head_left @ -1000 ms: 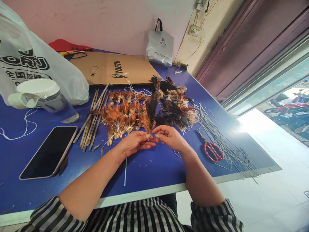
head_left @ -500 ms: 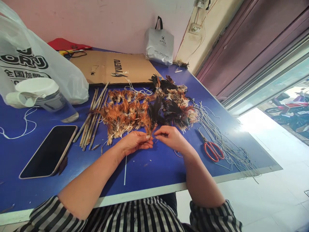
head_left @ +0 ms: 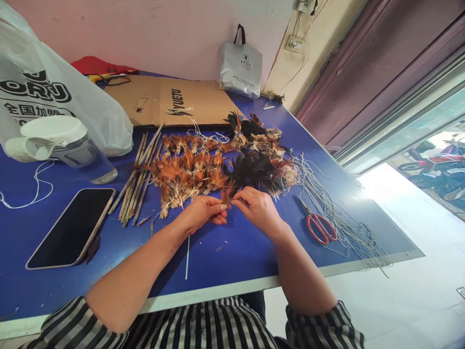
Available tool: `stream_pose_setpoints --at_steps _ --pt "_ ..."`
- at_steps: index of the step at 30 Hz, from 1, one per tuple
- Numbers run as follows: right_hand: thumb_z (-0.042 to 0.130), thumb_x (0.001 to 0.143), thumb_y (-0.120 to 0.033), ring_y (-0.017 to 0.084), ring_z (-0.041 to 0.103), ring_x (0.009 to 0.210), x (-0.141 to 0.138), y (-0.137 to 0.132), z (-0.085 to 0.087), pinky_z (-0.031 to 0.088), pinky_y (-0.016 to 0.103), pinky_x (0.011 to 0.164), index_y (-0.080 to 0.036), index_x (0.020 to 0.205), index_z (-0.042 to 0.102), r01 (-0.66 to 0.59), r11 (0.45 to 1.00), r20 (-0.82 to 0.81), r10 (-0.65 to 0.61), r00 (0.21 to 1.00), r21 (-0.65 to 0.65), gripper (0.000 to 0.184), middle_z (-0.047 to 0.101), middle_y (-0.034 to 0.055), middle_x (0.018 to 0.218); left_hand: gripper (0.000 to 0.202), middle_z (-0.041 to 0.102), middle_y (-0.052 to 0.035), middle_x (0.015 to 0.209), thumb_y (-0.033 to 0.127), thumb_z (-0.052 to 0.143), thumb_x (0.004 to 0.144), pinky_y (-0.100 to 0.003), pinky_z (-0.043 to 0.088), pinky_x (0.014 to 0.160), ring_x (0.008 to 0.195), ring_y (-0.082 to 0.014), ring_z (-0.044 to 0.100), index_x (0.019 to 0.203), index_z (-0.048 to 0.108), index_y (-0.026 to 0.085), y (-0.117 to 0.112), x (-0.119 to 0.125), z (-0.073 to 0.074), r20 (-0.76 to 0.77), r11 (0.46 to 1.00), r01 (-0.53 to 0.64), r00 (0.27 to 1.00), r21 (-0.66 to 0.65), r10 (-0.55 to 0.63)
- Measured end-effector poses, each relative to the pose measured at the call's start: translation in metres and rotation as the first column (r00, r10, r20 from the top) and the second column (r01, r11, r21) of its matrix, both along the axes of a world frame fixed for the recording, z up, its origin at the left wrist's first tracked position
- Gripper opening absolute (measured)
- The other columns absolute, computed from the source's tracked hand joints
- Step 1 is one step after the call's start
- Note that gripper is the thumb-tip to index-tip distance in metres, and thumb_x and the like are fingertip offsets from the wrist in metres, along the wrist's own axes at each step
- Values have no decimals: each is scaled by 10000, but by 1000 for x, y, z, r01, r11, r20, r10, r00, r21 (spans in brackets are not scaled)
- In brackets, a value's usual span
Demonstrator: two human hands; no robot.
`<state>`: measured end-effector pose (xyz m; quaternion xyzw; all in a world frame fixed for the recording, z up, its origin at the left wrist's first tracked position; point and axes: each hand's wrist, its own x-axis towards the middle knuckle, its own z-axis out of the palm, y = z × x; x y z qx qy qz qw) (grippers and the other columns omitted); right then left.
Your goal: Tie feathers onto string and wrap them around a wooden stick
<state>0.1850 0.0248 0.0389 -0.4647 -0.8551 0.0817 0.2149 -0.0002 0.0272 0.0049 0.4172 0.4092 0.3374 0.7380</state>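
Note:
My left hand (head_left: pixel 207 213) pinches a small feather bundle (head_left: pixel 227 193), orange-brown with dark tips, by its base between thumb and fingers. Close against it, my right hand (head_left: pixel 252 203) is closed in a pinch at the bundle's base; what its fingertips grip is too small to make out. Just beyond both hands lie rows of orange-brown feather bundles (head_left: pixel 191 172). Darker black-and-brown feather bundles (head_left: pixel 267 167) are heaped to their right. Red-handled scissors (head_left: pixel 320 227) rest on the blue table, right of my right hand.
Loose pale strings (head_left: pixel 345 218) spread along the table's right side. Thin sticks (head_left: pixel 140 179) lie left of the feathers, near a phone (head_left: pixel 72 228) and a lidded clear jug (head_left: pixel 78 150). Behind are flattened cardboard (head_left: pixel 148 99), a plastic bag (head_left: pixel 98 106) and a silver bag (head_left: pixel 240 70).
The fingertips of my hands have come together at the bundle's base, and the bundle's dark tips lean more to the right. A thin loop of string under my right wrist no longer shows.

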Motion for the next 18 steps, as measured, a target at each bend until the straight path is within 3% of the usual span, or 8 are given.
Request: stream_pose_setpoints --at_steps 3,6,9,13,18 --pt "439 899 -301 139 548 737 -3 -2 1 362 242 678 -167 833 635 11 1000 54 -12 998 24 246 613 54 795 252 619 -28 542 344 722 642 -198 475 478 496 -116 607 634 644 105 1 -1 -2 -69 993 59 996 102 -52" --pt "439 898 -301 145 554 753 -8 -6 3 354 248 673 -166 836 630 -3 1000 142 2 990 5 242 615 55 806 248 577 -13 467 322 657 701 -206 464 454 439 -114 581 558 600 127 3 -2 -4 -199 980 65 980 186 -27" --pt "480 871 -264 158 557 758 -13 -13 10 343 256 648 -168 803 633 -16 998 281 33 959 -62 193 607 56 792 249 534 6 420 254 594 734 -206 441 424 399 -117 559 512 553 149 4 -3 -6 -360 961 67 932 268 35" --pt "458 869 -211 164 549 769 -20 -19 22 340 258 632 -165 795 646 -65 995 393 91 915 -78 207 596 72 804 246 520 9 416 179 536 738 -202 387 406 369 -113 517 491 531 170 -1 -1 -9 -509 926 162 860 340 36" --pt "485 834 -173 152 541 777 -22 0 34 370 246 675 -153 797 666 -164 978 312 198 929 -132 186 592 71 822 231 530 -6 490 106 549 710 -202 338 446 403 -95 466 497 565 194 -9 2 -10 -487 779 297 874 553 12"
